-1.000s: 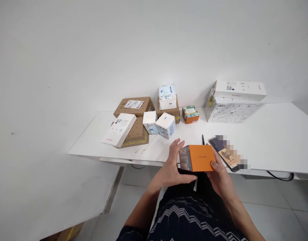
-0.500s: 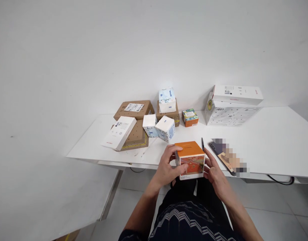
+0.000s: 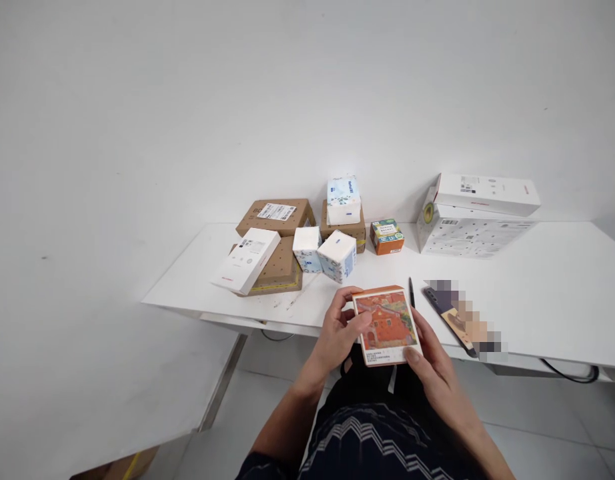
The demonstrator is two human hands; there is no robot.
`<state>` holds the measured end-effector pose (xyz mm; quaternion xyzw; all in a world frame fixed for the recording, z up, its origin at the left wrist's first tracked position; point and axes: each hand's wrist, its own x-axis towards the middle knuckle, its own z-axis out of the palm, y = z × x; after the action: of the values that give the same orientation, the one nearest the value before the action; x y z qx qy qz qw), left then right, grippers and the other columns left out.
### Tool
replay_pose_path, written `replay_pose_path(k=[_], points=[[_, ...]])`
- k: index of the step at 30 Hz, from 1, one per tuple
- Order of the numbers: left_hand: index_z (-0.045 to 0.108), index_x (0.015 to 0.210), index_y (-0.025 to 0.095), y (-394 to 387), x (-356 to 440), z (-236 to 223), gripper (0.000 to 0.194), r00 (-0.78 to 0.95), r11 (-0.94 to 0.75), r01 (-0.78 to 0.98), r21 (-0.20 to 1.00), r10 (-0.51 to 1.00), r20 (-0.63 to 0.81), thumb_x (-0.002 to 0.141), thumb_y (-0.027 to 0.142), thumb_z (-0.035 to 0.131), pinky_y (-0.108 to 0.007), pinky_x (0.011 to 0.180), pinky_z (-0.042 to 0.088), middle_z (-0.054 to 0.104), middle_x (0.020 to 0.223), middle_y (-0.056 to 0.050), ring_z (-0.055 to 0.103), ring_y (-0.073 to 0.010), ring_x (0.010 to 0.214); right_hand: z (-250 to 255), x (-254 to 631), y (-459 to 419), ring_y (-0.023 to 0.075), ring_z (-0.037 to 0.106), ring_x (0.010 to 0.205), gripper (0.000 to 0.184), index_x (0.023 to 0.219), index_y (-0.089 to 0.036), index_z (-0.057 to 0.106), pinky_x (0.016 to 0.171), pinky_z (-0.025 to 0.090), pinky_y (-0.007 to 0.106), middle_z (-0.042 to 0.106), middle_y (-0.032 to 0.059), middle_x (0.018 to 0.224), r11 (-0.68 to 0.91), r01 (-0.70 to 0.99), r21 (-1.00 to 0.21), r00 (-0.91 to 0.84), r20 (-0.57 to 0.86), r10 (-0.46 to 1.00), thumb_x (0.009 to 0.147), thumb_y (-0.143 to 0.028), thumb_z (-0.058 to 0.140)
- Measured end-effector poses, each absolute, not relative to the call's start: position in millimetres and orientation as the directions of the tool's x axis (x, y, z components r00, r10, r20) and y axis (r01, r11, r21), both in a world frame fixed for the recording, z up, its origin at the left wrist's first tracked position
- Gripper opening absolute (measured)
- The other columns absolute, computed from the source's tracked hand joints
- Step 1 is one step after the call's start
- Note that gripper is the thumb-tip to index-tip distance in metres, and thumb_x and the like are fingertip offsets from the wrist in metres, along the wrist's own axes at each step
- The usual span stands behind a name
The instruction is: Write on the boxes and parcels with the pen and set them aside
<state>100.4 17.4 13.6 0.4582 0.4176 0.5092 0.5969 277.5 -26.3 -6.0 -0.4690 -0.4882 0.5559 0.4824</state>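
Both my hands hold a small orange box (image 3: pixel 386 325) over the near edge of the white table (image 3: pixel 537 293). Its face with a red painted building points up at me. My left hand (image 3: pixel 338 331) grips the box's left side, fingers curled round it and thumb on the picture. From the right and underneath, my right hand (image 3: pixel 430 360) supports it, thumb on the lower right corner. A black pen (image 3: pixel 411 292) lies on the table just beyond the box.
A phone (image 3: pixel 450 317) lies right of the pen. Brown cardboard boxes (image 3: pixel 277 217), a white box (image 3: pixel 247 260), tissue packs (image 3: pixel 337 255) and a small orange-green box (image 3: pixel 386 237) crowd the table's far left. Two long white boxes (image 3: pixel 475 217) stand at the back right.
I have turned the orange box in my hands: first its plain orange side faced me, then an edge, now the picture face points up. The hands shifted with it.
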Motion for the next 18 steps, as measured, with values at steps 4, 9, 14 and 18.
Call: replay_pose_path(k=[4, 9, 14, 18], points=[[0.052, 0.111, 0.025, 17, 101, 12, 0.038, 0.14, 0.072, -0.242, 0.967, 0.989, -0.039, 0.082, 0.046, 0.063, -0.025, 0.07, 0.053, 0.056, 0.112, -0.004, 0.061, -0.0146, 0.084, -8, 280, -27, 0.0279, 0.039, 0.136, 0.056, 0.14, -0.035, 0.043, 0.109, 0.037, 0.048, 0.045, 0.0018, 0.147, -0.074, -0.067, -0.995, -0.068, -0.07, 0.995, 0.087, -0.047, 0.055], [0.055, 0.116, 0.025, 15, 98, 10, 0.041, 0.127, 0.099, -0.201, 0.975, 0.989, -0.074, 0.087, 0.054, 0.054, -0.022, 0.062, 0.052, 0.06, 0.107, -0.005, 0.06, -0.0157, 0.084, -28, 279, -25, 0.0289, 0.044, 0.132, 0.055, 0.141, -0.035, 0.041, 0.109, 0.035, 0.052, 0.05, 0.0029, 0.143, -0.188, -0.272, -0.944, -0.056, -0.179, 0.982, 0.089, -0.048, 0.05], [0.059, 0.118, 0.026, 15, 98, 12, 0.04, 0.118, 0.06, -0.146, 0.987, 0.992, -0.043, 0.086, 0.049, 0.059, -0.025, 0.068, 0.051, 0.061, 0.118, -0.006, 0.06, -0.0158, 0.084, -23, 274, -19, 0.0291, 0.055, 0.122, 0.051, 0.138, -0.032, 0.047, 0.099, 0.046, 0.05, 0.06, 0.0048, 0.132, -0.257, -0.48, -0.839, -0.125, -0.225, 0.966, 0.091, -0.051, 0.038], [0.061, 0.115, 0.022, 15, 100, 12, 0.039, 0.109, 0.022, -0.187, 0.982, 0.994, -0.002, 0.084, 0.045, 0.063, -0.025, 0.066, 0.05, 0.068, 0.098, -0.005, 0.061, -0.0151, 0.076, -12, 273, -16, 0.0294, 0.062, 0.11, 0.053, 0.13, -0.028, 0.057, 0.09, 0.052, 0.047, 0.071, 0.0067, 0.113, -0.339, -0.518, -0.785, -0.16, -0.301, 0.94, 0.089, -0.054, 0.035]])
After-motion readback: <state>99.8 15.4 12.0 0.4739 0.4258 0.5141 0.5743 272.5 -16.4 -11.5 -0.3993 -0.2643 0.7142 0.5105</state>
